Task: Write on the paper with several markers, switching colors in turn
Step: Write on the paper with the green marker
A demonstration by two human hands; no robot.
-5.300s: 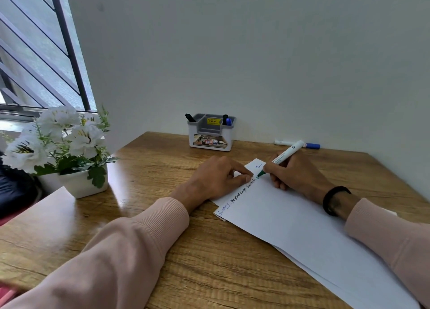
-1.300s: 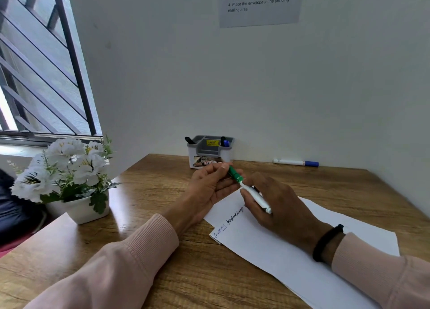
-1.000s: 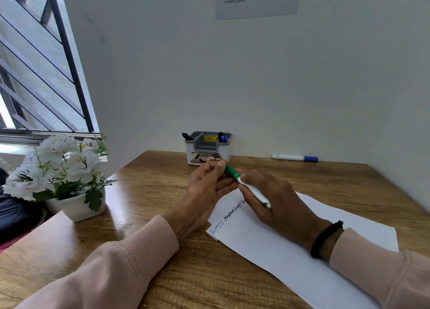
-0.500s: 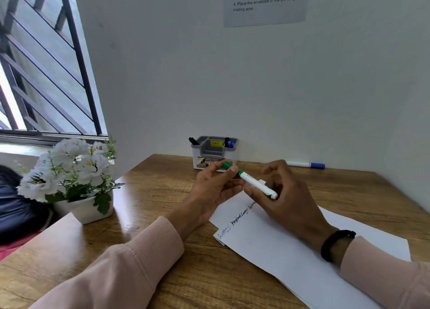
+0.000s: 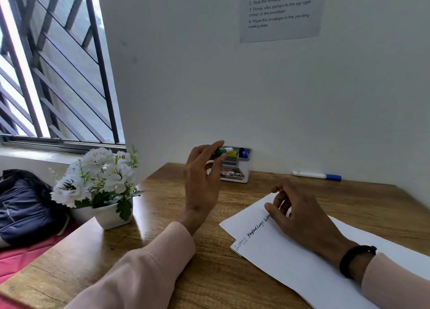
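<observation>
My left hand (image 5: 202,180) is raised above the desk and pinches the capped green marker (image 5: 222,151) between thumb and fingertips, right in front of the grey marker holder (image 5: 237,166). A black and a blue marker (image 5: 243,153) stand in that holder. My right hand (image 5: 295,212) rests on the white paper (image 5: 302,259) with loosely curled fingers and holds nothing. Short lines of blue, black and green writing run along the paper's left edge. Another blue-capped marker (image 5: 316,175) lies by the back wall.
A white pot of white flowers (image 5: 100,187) stands at the desk's left edge, with a dark bag (image 5: 25,206) beyond it. The wooden desk (image 5: 162,250) is boxed in by white walls behind and to the right. A printed notice (image 5: 280,10) hangs on the wall.
The right hand was writing with the green marker, then both hands capped it. Now the right hand has let go and the left hand has carried the marker up toward the holder.
</observation>
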